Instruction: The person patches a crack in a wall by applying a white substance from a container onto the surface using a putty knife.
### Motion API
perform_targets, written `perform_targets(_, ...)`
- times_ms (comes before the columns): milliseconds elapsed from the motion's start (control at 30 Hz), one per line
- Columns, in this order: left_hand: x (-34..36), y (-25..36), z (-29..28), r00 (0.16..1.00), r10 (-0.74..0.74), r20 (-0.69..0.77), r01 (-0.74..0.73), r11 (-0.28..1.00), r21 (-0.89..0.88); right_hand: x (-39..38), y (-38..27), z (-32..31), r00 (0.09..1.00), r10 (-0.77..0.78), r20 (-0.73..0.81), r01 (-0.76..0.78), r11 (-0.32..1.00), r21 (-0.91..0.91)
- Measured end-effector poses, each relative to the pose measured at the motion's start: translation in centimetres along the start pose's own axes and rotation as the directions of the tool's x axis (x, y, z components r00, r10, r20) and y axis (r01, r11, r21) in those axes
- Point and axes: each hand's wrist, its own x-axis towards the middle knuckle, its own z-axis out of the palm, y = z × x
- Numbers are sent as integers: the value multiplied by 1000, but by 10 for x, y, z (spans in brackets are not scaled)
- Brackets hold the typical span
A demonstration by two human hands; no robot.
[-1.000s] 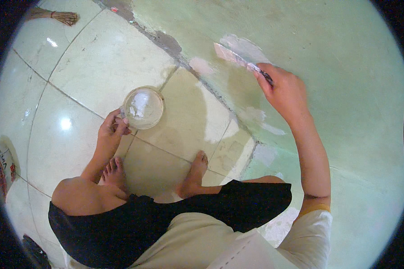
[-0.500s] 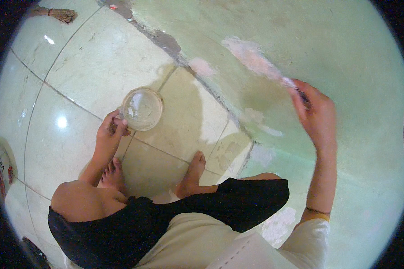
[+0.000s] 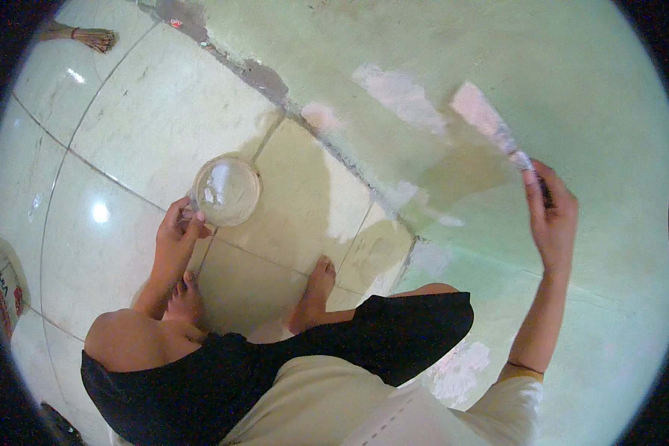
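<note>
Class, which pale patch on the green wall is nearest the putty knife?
The long whitish patch just left of the putty knife in the right hand. It sits highest in the picture; the other patches lie farther away.

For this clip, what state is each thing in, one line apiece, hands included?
Left hand: closed on the round container's side.
Round container: held, pale residue inside.
Right hand: closed on the putty knife's handle.
Putty knife: blade coated pale, seemingly off the wall.
Wall: green, patchily filled.
Upper pale patch: spread unevenly; wet or dry, cannot tell.
Stick bundle: tied, lying on the floor.
</note>
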Motion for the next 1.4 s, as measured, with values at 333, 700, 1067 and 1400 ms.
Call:
perform_targets(333,0,-7,2,1000,-9,29,8,1000,6,-4,47,97,957,164,-238,-117,973,199)
perform_targets(700,-3,-1,2,1000,-7,-2,7,1000,-12,-43,84,99,975,105,-196,-45,956,291)
perform_targets(1067,-6,5,2,1000,-6,1,6,1000,10,-17,64,112,952,220,-213,-163,953,255)
perform_targets(1400,-3,0,3,1000,4,3,-4,1000,-18,-83,69,73,973,189,-133,-125,914,386)
